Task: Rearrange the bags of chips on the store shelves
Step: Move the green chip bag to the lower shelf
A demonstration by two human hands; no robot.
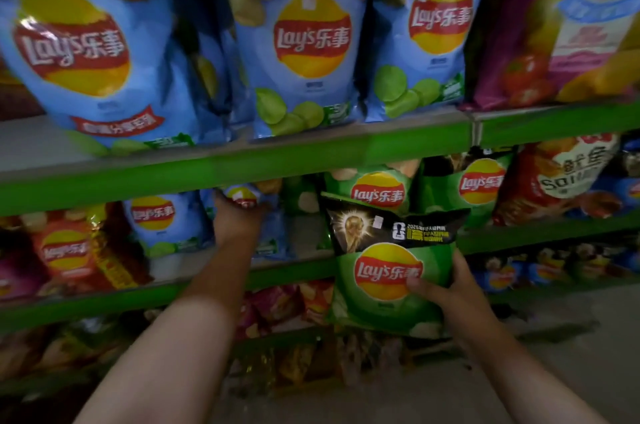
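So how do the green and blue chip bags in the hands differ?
The green chip bag with a black band is held off the shelf by the right hand; the blue chip bag stands on the shelf, its top gripped by the left hand. Both show the same logo.

Upper shelf (34, 146) lies bare left of the large blue bag (86, 52), crowded rightward.

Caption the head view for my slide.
Right hand holds a green chip bag; left hand grips a blue bag on the shelf.
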